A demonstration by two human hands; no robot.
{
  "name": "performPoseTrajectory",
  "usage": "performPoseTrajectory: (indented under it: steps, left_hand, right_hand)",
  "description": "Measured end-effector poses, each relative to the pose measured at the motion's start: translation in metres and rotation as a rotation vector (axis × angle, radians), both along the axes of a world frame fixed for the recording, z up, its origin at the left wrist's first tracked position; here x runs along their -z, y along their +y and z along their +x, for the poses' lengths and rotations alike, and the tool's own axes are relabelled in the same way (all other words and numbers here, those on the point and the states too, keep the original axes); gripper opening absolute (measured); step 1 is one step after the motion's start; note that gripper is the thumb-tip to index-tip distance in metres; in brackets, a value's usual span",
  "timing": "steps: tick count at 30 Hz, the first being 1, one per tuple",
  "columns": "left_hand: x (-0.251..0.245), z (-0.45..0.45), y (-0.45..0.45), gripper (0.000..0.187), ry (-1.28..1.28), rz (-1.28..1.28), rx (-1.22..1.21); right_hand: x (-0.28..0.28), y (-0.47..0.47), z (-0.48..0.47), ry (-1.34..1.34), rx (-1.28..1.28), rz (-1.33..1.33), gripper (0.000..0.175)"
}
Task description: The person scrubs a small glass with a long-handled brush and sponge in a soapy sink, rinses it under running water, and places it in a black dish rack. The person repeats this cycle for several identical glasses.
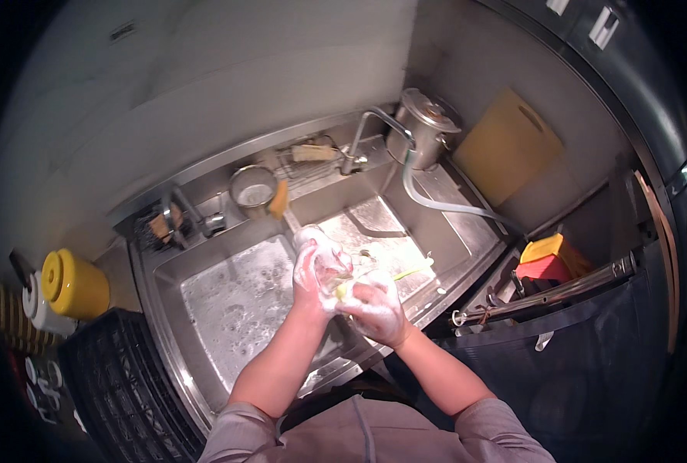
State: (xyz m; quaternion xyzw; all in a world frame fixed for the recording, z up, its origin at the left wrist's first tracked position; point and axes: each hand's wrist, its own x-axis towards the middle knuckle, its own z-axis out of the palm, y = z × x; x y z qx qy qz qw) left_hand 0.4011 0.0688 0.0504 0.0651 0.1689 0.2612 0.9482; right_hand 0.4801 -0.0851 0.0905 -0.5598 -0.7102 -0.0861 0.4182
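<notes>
Both my hands are coated in white suds above the divider of a double stainless-steel sink (164,312). My left hand (311,275) grips a foam-covered vessel (330,263), possibly a glass; suds hide its shape. Against it, my right hand (375,307) holds a small yellowish scrubber (341,289), mostly hidden by fingers and foam. A thin green handle (415,269) shows past my right hand, over the right basin; whether it joins the scrubber I cannot tell. Soapy water (233,301) with bubbles lies in the left basin.
Behind the basins stand a metal pot (253,188), an orange sponge (279,199), a wire rack (303,165) and a faucet (366,124) with a hose (436,204). A lidded steel pot (421,127) occupies the back corner. Black crate (123,382) and yellow canister (80,283) flank the left.
</notes>
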Motion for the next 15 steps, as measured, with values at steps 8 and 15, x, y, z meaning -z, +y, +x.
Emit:
performPoseTrajectory:
  steps: [8, 15]
  left_hand:
    - [0.114, 0.168, 0.058, 0.049, 0.344, 0.620, -0.244]
    - [0.253, 0.263, 0.081, 0.079, 0.981, 1.467, 0.034]
  right_hand:
    - [0.009, -0.080, 0.105, 0.216, 0.489, 0.024, 0.066]
    - [-0.008, -0.104, 0.150, 0.259, 0.275, -0.190, 0.042]
